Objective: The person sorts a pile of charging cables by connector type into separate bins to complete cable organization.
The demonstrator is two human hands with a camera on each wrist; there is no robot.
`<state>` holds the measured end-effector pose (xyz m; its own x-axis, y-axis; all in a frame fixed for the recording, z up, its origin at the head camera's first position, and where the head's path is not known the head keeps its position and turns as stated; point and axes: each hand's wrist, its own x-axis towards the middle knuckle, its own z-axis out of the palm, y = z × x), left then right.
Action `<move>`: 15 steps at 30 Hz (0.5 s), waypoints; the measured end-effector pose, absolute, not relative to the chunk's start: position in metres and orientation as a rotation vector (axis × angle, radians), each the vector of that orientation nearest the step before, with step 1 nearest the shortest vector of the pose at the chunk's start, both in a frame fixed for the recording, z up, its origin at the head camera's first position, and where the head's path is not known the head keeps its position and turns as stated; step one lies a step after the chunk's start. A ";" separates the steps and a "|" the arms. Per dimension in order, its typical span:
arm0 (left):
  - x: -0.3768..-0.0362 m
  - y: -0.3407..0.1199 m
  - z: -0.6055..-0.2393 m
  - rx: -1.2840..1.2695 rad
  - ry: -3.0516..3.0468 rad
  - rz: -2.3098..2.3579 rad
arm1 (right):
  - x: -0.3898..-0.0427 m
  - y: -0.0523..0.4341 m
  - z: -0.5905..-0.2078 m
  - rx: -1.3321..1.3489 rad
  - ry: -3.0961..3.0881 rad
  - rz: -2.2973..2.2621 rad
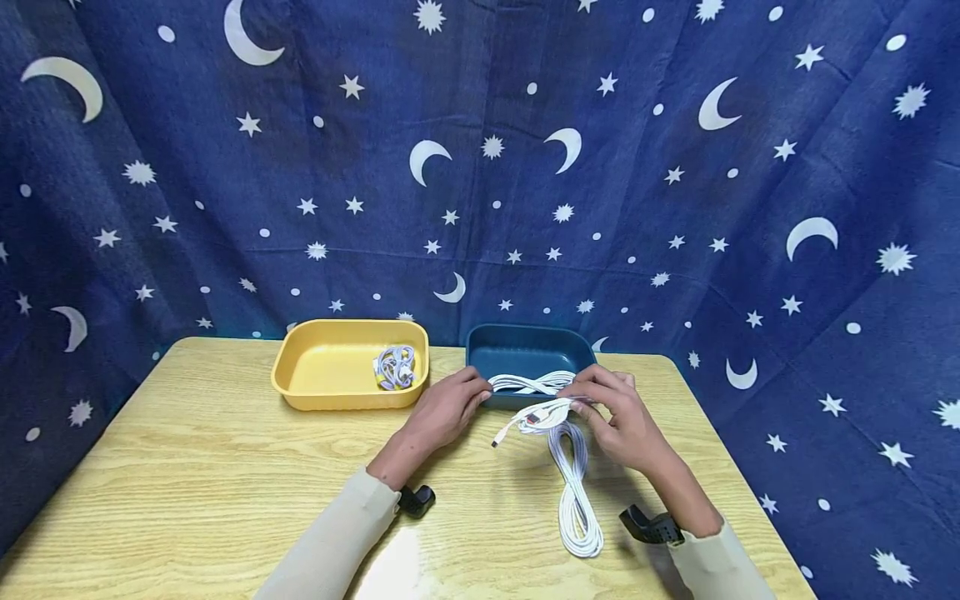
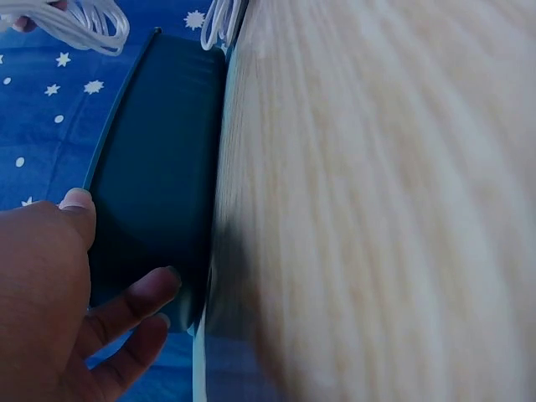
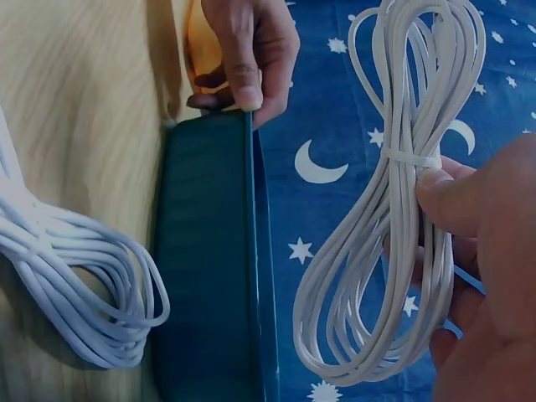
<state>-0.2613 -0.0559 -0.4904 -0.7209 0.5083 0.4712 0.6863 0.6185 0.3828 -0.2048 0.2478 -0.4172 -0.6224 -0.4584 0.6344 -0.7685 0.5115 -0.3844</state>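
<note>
My left hand (image 1: pixel 447 407) grips the near left corner of a dark teal bin (image 1: pixel 525 337); its thumb lies at the rim in the left wrist view. My right hand (image 1: pixel 618 417) pinches a coiled white cable (image 3: pixel 368 276) near the tie around its middle. In the head view that coil is at the bin's front rim. White plug ends (image 1: pixel 534 417) hang by the right hand; which coil they belong to I cannot tell. A second coiled white cable (image 1: pixel 577 508) lies on the table in front of the bin.
A yellow bin (image 1: pixel 315 402) stands left of the teal one, with a small bundled pale cable (image 1: pixel 395 367) inside at its right end. Both bins are on a light wooden table (image 1: pixel 225 483), against a blue curtain (image 1: pixel 487 100) with moons and stars.
</note>
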 end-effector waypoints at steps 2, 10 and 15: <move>-0.262 -0.056 -0.491 -0.965 -2.527 -0.789 | -0.208 0.248 -0.417 0.987 -2.290 0.908; -0.262 -0.055 -0.491 -0.966 -2.532 -0.793 | -0.224 0.252 -0.418 0.883 -2.290 0.880; -0.261 -0.055 -0.490 -0.960 -2.522 -0.792 | -0.238 0.251 -0.420 0.847 -2.283 0.837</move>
